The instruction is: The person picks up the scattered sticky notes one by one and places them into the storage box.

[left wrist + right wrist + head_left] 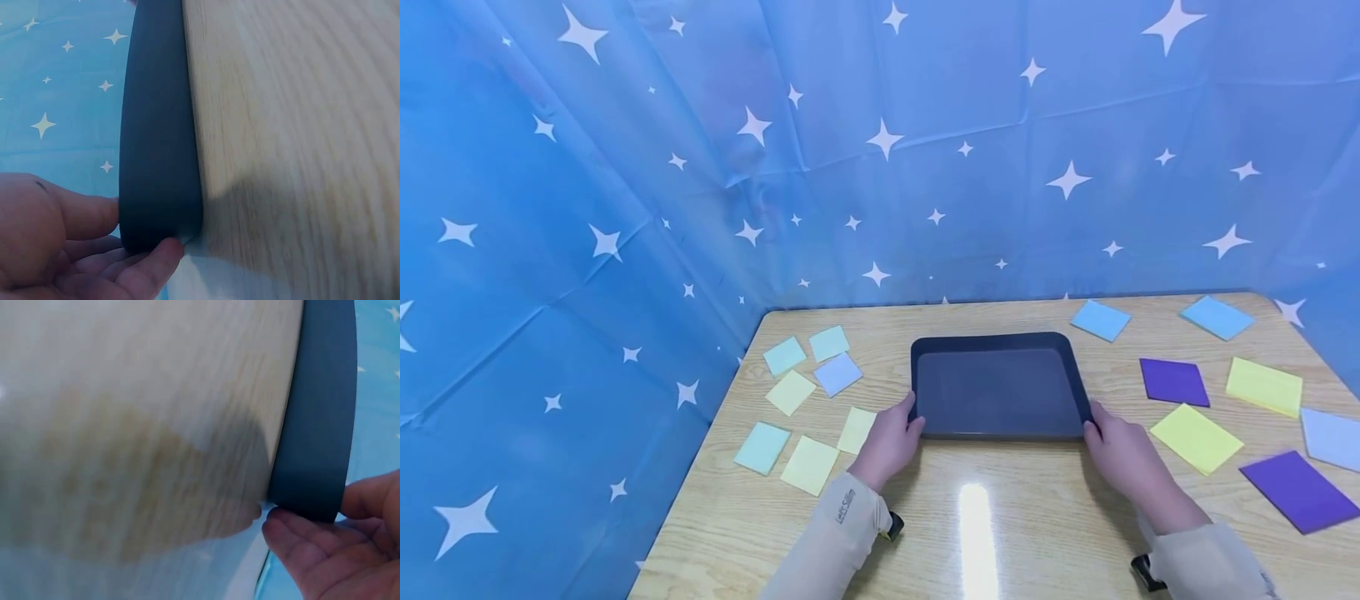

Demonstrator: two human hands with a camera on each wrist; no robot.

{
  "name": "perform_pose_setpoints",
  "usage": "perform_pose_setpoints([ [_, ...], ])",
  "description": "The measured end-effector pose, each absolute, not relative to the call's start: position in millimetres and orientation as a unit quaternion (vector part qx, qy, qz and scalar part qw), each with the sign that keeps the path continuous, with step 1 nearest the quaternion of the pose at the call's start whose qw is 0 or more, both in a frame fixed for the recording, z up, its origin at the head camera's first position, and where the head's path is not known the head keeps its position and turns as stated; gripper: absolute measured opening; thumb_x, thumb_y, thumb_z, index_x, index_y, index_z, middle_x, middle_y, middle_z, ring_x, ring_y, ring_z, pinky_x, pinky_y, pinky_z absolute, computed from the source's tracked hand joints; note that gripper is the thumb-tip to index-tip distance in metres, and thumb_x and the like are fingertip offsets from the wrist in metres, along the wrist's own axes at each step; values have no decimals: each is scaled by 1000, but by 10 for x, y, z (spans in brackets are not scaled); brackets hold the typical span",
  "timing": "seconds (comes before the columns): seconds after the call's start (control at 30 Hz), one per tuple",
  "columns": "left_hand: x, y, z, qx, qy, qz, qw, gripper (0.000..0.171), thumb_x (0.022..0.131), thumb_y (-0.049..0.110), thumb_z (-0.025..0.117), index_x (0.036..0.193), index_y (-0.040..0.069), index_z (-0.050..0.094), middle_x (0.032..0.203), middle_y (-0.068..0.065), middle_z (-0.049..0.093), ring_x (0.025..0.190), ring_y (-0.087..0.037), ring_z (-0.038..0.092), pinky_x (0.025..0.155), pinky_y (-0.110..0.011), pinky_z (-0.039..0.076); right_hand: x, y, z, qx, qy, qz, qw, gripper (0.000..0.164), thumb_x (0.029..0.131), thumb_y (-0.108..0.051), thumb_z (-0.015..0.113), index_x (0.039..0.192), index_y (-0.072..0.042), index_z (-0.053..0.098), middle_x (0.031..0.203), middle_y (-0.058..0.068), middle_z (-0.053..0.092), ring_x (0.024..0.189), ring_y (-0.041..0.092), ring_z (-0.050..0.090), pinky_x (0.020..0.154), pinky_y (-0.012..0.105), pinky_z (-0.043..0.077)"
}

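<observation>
A dark rectangular tray (pixel 1000 392) with a raised rim lies in the middle of the wooden table, nothing inside it. My left hand (pixel 891 437) grips its near left corner; in the left wrist view the thumb is at the rim and the fingers (pixel 153 269) curl against the outer wall (pixel 159 137). At the near right corner my right hand (pixel 1123 450) holds the tray the same way. The right wrist view has its fingertips (pixel 284 528) low on the tray's side wall (pixel 319 419), with the thumb by the upper edge.
Left of the tray lie several small paper squares, among them a mint one (pixel 762 447), a pale yellow one (pixel 809 465) and a light blue one (pixel 838 374). Larger sheets lie on the right: purple (pixel 1175 382), yellow (pixel 1197 439) and blue (pixel 1217 317). A starry blue curtain (pixel 820 183) hangs behind the table.
</observation>
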State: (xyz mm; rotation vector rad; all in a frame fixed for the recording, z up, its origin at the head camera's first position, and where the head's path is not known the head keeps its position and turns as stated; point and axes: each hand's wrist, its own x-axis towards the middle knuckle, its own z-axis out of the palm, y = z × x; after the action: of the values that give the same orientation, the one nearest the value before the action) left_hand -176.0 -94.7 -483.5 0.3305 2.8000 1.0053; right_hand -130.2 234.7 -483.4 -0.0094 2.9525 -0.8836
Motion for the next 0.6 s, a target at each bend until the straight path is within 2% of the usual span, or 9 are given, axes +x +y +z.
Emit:
perform_pose_setpoints([
  [0.1,-1723,-968,-4845,116,930,340,73,54,107,20,51,154,-2,37,151,-23,48,138,-33,51,111,-46,45,-1223,2346,-4834,-7,958,-287,21,50,105,-10,40,142,23,36,132,47,47,111,58,58,76,56,54],
  [0.2,-1692,-987,-4862,119,926,350,74,56,106,19,53,154,-2,36,150,-23,50,135,-32,54,108,-45,48,-1165,2347,-4839,-11,957,-291,17,50,105,-10,41,142,23,36,131,47,48,93,47,66,63,46,52],
  [0.3,-1662,-1001,-4870,118,922,361,78,56,105,20,54,154,-2,36,148,-22,52,133,-31,56,106,-43,50,-1125,2355,-4854,-15,956,-292,11,49,105,-9,42,142,23,37,130,47,49,82,36,64,57,38,44],
  [0.43,-1625,-1028,-4860,119,917,372,79,57,104,19,57,153,-2,38,143,-23,57,127,-30,61,100,-41,54,-1088,2361,-4866,-21,956,-292,-1,48,104,-9,44,140,22,40,128,46,51,79,34,65,56,37,44],
  [0.6,-1597,-1075,-4857,111,904,401,95,59,102,18,60,154,1,38,139,-23,60,118,-29,68,90,-35,59,-1061,2387,-4847,-14,951,-307,14,50,105,-11,44,143,20,38,132,46,48,70,27,58,51,33,38],
])
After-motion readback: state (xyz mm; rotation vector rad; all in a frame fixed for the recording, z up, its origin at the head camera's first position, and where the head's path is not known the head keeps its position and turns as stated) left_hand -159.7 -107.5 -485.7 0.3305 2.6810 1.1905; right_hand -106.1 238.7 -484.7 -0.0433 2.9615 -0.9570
